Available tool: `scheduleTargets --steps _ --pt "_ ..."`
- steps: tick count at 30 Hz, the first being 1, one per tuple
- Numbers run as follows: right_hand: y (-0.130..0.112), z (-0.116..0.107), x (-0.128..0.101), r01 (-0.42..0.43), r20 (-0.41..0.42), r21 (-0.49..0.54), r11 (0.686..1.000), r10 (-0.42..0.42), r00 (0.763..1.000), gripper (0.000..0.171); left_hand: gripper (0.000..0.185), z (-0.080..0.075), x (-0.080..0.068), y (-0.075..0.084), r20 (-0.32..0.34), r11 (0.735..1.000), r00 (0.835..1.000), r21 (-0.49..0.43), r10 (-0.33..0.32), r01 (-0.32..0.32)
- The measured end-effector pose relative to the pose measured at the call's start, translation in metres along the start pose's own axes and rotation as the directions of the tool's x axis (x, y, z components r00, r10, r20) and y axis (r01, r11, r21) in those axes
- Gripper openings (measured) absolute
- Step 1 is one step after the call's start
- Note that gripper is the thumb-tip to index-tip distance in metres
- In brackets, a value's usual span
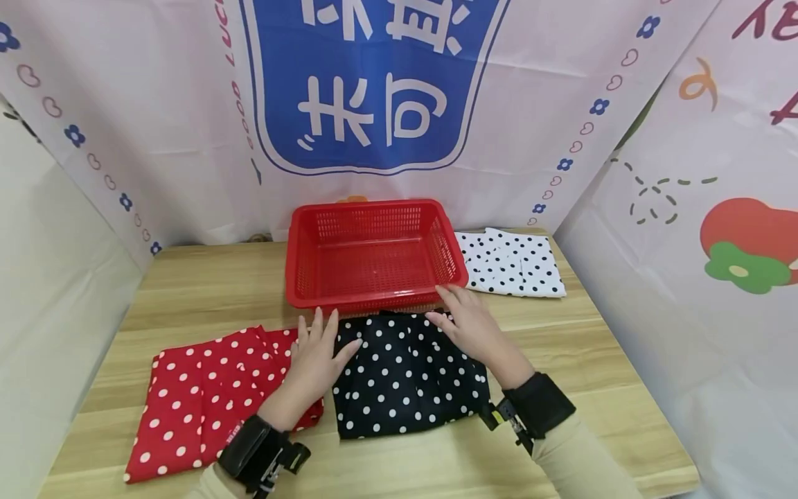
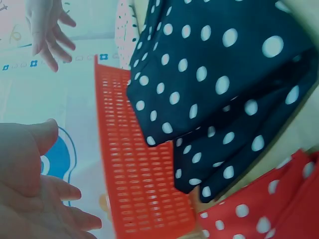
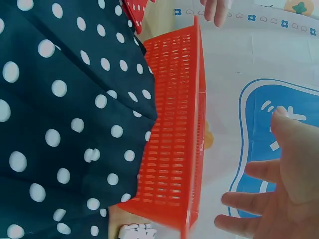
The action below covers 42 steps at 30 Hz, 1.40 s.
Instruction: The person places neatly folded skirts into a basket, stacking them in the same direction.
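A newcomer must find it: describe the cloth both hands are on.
Start at the red basket in the middle of the wooden table. Directly before its near rim lies the folded black cloth. Its white dots on black set it apart from the red cloth and the white cloth.

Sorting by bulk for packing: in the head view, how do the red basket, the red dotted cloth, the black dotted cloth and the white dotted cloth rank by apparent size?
1. Red basket and red dotted cloth: too alike to rank.
2. Black dotted cloth.
3. White dotted cloth, farther off and partly behind the basket, so unsure.

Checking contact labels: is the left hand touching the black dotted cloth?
Touching. The head view shows the left hand lying flat, fingers straight, on the left edge of the black dotted cloth.
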State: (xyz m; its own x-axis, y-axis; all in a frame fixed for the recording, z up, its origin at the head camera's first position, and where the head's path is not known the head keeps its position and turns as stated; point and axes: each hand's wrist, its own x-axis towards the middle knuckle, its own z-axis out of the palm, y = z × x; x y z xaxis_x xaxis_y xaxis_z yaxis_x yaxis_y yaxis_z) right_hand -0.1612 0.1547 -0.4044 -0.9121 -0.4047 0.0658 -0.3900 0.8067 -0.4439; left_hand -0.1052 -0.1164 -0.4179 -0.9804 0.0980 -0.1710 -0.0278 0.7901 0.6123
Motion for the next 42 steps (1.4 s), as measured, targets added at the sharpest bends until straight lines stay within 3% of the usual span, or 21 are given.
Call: scheduleTargets --steps 13,31,36,42 --pt "0.011 0.02 -0.021 -0.066 0.029 0.086 0.994 0.064 0.998 0.056 0.075 0.029 -0.011 -0.013 0.061 0.998 0.997 -0.029 -0.056 0.058" --pt "0.025 0.031 -0.03 -0.136 0.036 0.102 0.985 0.133 0.99 0.055 0.079 0.046 -0.008 -0.023 0.098 0.979 0.991 -0.173 -0.093 0.109" --pt "0.033 0.043 -0.037 -0.199 0.034 0.158 0.967 0.196 0.98 0.053 0.082 0.052 -0.011 -0.026 0.1 0.961 0.986 -0.227 -0.136 0.156" --pt "0.045 0.06 -0.048 -0.294 0.051 0.22 0.93 0.29 0.956 0.052 0.085 0.063 -0.013 -0.025 0.119 0.952 0.974 -0.216 -0.194 0.216"
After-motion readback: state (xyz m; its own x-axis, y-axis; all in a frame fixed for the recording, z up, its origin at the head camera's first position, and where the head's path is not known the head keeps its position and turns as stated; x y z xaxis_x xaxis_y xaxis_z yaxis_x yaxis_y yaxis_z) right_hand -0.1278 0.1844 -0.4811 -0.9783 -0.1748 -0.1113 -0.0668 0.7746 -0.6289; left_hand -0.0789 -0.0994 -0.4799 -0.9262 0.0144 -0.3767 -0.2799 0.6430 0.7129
